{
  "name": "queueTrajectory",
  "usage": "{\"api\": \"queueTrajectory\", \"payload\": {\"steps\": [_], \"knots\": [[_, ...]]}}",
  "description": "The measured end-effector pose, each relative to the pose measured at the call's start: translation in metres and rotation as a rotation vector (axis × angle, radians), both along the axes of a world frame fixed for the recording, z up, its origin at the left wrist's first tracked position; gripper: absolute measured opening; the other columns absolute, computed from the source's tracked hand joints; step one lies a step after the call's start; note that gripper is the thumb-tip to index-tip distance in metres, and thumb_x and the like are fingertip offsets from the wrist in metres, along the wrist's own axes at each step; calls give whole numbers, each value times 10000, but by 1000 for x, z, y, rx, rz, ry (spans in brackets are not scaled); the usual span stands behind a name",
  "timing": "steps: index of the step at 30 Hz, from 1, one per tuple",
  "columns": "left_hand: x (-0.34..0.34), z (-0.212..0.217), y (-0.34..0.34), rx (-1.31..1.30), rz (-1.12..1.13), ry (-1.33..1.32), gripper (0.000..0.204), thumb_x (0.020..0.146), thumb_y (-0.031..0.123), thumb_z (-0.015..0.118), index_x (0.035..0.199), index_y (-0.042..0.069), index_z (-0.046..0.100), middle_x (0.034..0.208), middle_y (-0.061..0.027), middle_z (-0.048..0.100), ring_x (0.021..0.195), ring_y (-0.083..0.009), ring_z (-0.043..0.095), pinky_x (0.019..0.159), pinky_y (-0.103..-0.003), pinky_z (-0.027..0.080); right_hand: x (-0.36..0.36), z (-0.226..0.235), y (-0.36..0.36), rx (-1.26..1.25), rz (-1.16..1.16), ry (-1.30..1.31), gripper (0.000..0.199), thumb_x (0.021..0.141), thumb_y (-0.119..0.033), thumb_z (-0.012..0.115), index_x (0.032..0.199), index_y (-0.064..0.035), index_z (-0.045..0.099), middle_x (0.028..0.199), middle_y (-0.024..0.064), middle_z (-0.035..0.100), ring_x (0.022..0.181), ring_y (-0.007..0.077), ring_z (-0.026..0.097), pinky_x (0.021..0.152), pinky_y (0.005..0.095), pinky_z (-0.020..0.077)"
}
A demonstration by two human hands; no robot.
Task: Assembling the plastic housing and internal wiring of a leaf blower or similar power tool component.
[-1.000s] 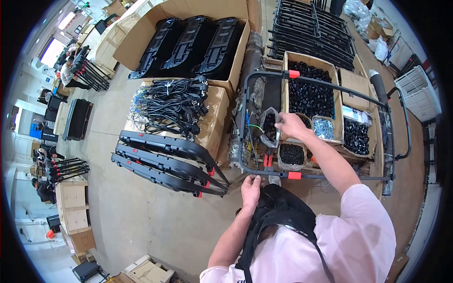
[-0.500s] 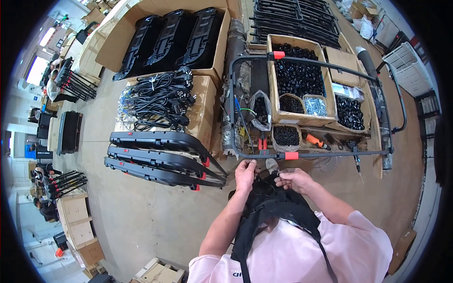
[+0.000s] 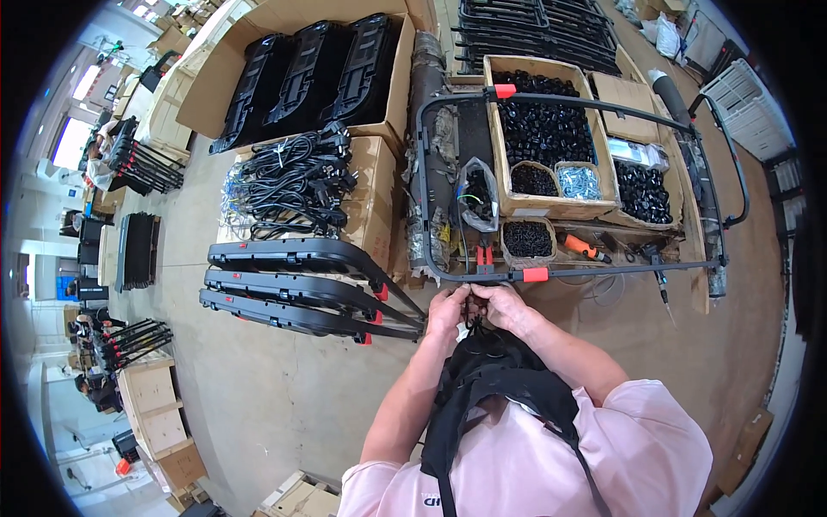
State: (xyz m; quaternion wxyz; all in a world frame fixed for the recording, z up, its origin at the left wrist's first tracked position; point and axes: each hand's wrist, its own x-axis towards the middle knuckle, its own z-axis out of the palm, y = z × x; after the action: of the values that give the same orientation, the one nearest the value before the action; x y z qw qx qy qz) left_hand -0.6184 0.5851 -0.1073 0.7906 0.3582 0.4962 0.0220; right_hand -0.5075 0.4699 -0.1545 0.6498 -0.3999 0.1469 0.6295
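My left hand [image 3: 445, 312] and my right hand [image 3: 503, 308] meet just on the near side of a black tubular frame [image 3: 622, 272]. Fingers on both hands are closed, and small dark pieces show between them, too hidden to name. Below them hangs the black apron [image 3: 491, 345] with its pouch. Just beyond my fingers, the frame's near bar carries a red clip [image 3: 535, 275] and a red bracket [image 3: 484, 258]. A thin cable [image 3: 463, 228] runs down inside the frame toward that bracket.
Beyond the bar are a wooden box of black parts [image 3: 543, 138], a basket of black screws [image 3: 527, 240], silver screws [image 3: 577, 181], an orange tool [image 3: 586, 247] and a power driver [image 3: 656, 261]. At left are black curved frames [image 3: 293, 280], bundled power cords [image 3: 289, 185] and a carton [image 3: 379, 185].
My right hand has moved left from above the apron pouch to join my left hand by the near bar. The left hand has stayed nearly in place.
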Motion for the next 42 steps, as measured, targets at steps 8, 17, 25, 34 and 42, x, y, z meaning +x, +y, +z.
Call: {"api": "queueTrajectory", "payload": {"steps": [8, 17, 25, 34, 42], "knots": [[-18, -9, -5, 80, -136, -21, 267, 1062, 251, 636, 967, 9, 695, 791, -43, 685, 633, -131, 601, 565, -291, 461, 10, 54, -8, -202, 607, -1297, 236, 1037, -220, 629, 1127, -39, 751, 935, 134, 778, 978, 295, 757, 869, 384, 579], [-43, -12, -38, 751, -117, 9, 303, 1074, 291, 587, 1137, -3, 626, 923, -202, 697, 838, -288, 664, 790, -427, 532, 20, 112, 60, 343, 1427, -2102, 211, 878, -114, 637, 1054, -14, 697, 1031, 177, 748, 969, 366, 751, 785, 475, 608], [-60, -15, -31, 725, -176, -42, 346, 1064, 265, 558, 1302, 24, 627, 1188, -236, 710, 1141, -357, 687, 996, -438, 517, 27, 130, 87, 670, 1640, -2270, 207, 930, -183, 650, 1055, -23, 692, 1043, 178, 709, 1059, 332, 722, 885, 461, 583], [-66, -17, -19, 695, -173, -134, 338, 1060, 256, 560, 1276, 11, 644, 1136, -186, 726, 1072, -290, 690, 972, -400, 525, 46, 127, 73, 551, 1461, -2001, 241, 920, -178, 714, 1058, 10, 656, 988, 218, 694, 986, 432, 695, 860, 526, 556], [-67, -12, -10, 574, -139, -178, 276, 1059, 234, 581, 1207, 17, 666, 915, -24, 652, 870, -119, 573, 796, -304, 490, 42, 113, 65, 700, 1169, -1978, 150, 931, -114, 699, 1018, -7, 640, 990, 182, 659, 996, 409, 663, 865, 485, 545]]}}
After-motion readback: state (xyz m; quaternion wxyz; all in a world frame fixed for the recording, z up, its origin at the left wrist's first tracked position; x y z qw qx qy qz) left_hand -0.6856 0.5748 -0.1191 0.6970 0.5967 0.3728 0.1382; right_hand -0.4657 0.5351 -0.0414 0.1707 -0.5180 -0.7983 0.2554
